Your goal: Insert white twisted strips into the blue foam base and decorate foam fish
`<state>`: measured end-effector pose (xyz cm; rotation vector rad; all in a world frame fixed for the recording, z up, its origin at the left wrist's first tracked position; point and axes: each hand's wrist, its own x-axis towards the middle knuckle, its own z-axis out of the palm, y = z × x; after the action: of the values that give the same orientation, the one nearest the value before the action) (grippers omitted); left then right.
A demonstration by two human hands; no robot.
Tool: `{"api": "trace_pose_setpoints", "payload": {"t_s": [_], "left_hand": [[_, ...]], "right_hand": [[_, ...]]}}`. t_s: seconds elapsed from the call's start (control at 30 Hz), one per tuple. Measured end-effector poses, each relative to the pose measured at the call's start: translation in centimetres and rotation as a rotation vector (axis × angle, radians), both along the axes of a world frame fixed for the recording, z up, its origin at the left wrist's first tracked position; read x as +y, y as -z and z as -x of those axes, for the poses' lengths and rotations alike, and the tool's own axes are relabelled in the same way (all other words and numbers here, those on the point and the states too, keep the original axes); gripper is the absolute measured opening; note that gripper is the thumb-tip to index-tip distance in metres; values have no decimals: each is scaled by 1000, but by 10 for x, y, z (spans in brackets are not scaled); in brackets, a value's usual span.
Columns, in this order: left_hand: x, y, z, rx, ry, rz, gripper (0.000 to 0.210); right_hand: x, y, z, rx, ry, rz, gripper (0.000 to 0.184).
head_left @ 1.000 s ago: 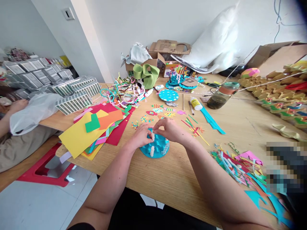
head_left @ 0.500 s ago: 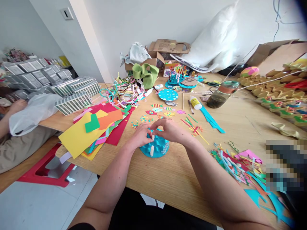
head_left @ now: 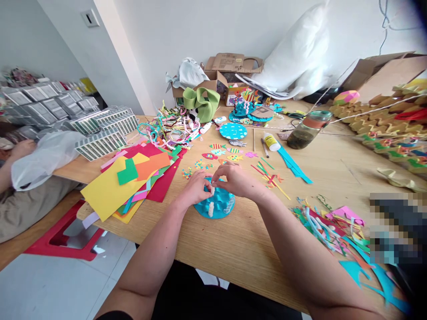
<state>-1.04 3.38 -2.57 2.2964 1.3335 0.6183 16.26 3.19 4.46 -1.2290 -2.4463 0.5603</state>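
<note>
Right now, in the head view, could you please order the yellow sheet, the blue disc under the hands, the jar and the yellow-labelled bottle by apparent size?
1. Yellow sheet
2. Blue disc and jar: too alike to rank, the disc being partly covered
3. Yellow-labelled bottle

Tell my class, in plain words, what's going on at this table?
A person works with both hands over a blue disc. The left hand and right hand meet at a small pale piece above it; how firmly each grips is hard to tell. Another pale piece stands at the disc's near side. Cut-out fish lie beyond, and coloured sheets to the left.
</note>
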Motion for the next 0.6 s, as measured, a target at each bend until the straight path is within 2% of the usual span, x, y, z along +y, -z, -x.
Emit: {"api": "trace_pose_setpoints", "payload": {"t_s": [0.3,0.6], "left_hand": [[-4,-10,-4,38,-15,30,4],[-2,-7,-2,41,-4,39,3]], "right_hand": [[2,-2,-4,35,-39,-6,9],[-1,-8,-5,41,-63,12,8]]}}
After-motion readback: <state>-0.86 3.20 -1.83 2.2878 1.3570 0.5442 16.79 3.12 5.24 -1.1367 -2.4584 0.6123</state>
